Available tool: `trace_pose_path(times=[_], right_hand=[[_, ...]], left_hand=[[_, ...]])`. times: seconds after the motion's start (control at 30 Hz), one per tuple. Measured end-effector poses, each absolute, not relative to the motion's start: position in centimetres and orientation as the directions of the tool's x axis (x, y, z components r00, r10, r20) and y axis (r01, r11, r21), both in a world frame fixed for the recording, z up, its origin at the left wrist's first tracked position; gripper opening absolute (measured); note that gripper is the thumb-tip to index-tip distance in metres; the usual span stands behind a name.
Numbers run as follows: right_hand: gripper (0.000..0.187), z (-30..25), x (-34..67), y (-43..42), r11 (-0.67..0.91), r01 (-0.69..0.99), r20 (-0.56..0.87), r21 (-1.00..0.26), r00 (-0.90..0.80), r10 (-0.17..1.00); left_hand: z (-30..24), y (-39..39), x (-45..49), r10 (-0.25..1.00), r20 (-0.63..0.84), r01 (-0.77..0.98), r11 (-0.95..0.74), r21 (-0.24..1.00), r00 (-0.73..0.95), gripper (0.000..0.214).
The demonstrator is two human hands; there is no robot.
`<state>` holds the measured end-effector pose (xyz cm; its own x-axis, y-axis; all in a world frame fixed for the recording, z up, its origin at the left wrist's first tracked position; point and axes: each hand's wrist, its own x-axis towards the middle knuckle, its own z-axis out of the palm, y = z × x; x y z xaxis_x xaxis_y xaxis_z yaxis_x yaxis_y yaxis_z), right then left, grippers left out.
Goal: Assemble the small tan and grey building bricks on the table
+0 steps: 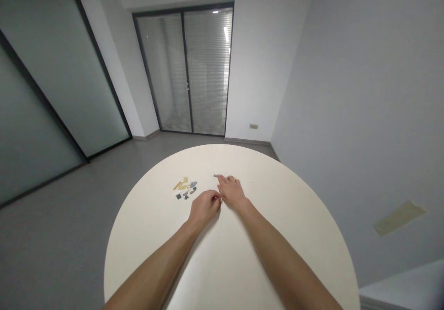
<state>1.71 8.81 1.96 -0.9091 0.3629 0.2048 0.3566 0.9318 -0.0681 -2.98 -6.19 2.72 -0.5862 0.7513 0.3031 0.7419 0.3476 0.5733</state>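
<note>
My left hand (204,206) rests near the middle of the round table, its fingers curled in a pinch. Whatever lies between those fingertips is hidden or too small to name. Right beside it, my right hand (231,192) lies low over the tabletop with its fingers stretched forward and somewhat apart. The tip of its index finger is at a small grey piece (215,176), touching or very close to it. Bits of tan show just past its other fingers, partly covered. To the left of both hands lies a loose group of small tan pieces (183,187) and dark grey pieces (178,196), like building-block parts.
A thin white piece (252,180) lies right of my right hand. The round white table (277,254) has a curved edge all around. Beyond it stand a glazed door with blinds (208,69), frosted panels (62,69) at left and a wall (364,92) at right.
</note>
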Motion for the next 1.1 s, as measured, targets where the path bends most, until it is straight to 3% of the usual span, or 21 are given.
trace_pose_path(times=[0.2, 0.53, 0.67, 0.87, 1.1], right_hand=[[0.057, 1.8, 1.9, 8.4, 0.904, 0.417, 0.247, -0.091, -0.87, 0.426], [0.054, 1.0, 2.9, 8.5, 0.836, 0.531, 0.318, -0.139, -0.775, 0.545], [0.052, 1.3, 2.9, 8.3, 0.848, 0.513, 0.316, -0.131, -0.789, 0.527], [0.047, 2.0, 2.1, 8.2, 0.921, 0.377, 0.265, -0.096, -0.882, 0.389], [0.049, 1.9, 1.6, 8.6, 0.924, 0.376, 0.245, -0.072, -0.891, 0.382]], left_hand=[[3.2, -6.2, -2.7, 0.754, 0.262, 0.725, 0.379, 0.575, -0.602, 0.019], [2.7, -6.1, -2.9, 0.748, 0.298, 0.733, 0.35, 0.583, -0.593, 0.019], [2.8, -6.1, -2.9, 0.747, 0.293, 0.733, 0.359, 0.577, -0.597, 0.017], [2.8, -6.1, -2.9, 0.745, 0.277, 0.722, 0.371, 0.584, -0.607, 0.018], [3.0, -6.2, -2.9, 0.743, 0.264, 0.713, 0.381, 0.588, -0.615, 0.02]])
